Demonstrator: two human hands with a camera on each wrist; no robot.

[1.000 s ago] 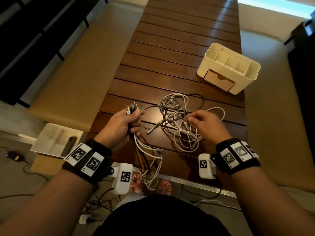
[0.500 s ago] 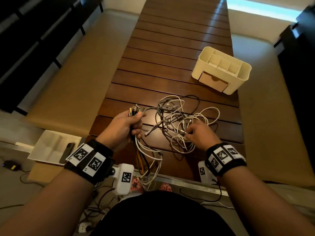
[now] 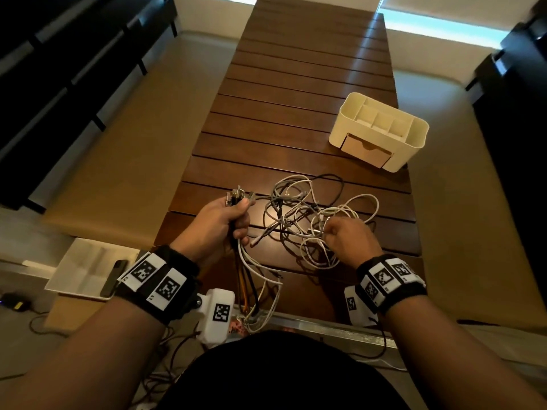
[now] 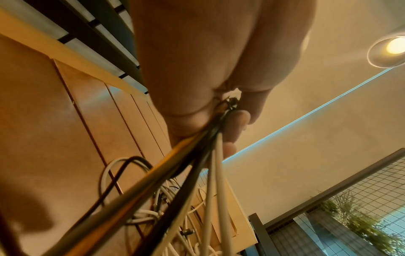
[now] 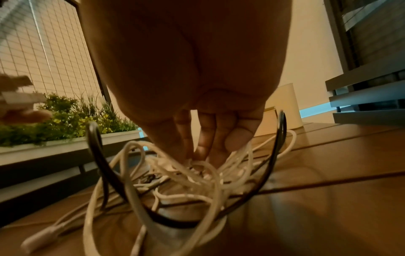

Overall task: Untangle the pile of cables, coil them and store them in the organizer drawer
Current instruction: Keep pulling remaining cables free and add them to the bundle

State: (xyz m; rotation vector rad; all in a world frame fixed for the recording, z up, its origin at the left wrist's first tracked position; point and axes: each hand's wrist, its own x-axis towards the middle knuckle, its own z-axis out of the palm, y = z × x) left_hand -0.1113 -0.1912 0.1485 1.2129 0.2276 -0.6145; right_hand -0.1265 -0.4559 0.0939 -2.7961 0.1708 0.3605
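A tangle of white, grey and black cables (image 3: 307, 220) lies on the near part of the slatted wooden table (image 3: 296, 84). My left hand (image 3: 225, 220) grips a bundle of cable ends (image 3: 236, 196) whose plugs stick up above the fist; the strands (image 4: 210, 155) hang down over the table's near edge. My right hand (image 3: 340, 235) pinches white strands at the right of the tangle, its fingertips (image 5: 197, 152) among the loops (image 5: 197, 173). The cream organizer (image 3: 379, 131) stands at the far right with its drawer (image 3: 365, 149) pushed in.
Tan benches (image 3: 124, 149) run along both sides of the table. A white tray with a dark phone (image 3: 114, 276) sits on a box at the lower left. Loose wires lie on the floor (image 3: 35, 318). A planter with greenery (image 5: 65, 121) shows in the right wrist view.
My right hand has drawn back toward me and to the left, pulling white strands out of the tangle. The left hand keeps its grip on the bundle. The head camera has tilted.
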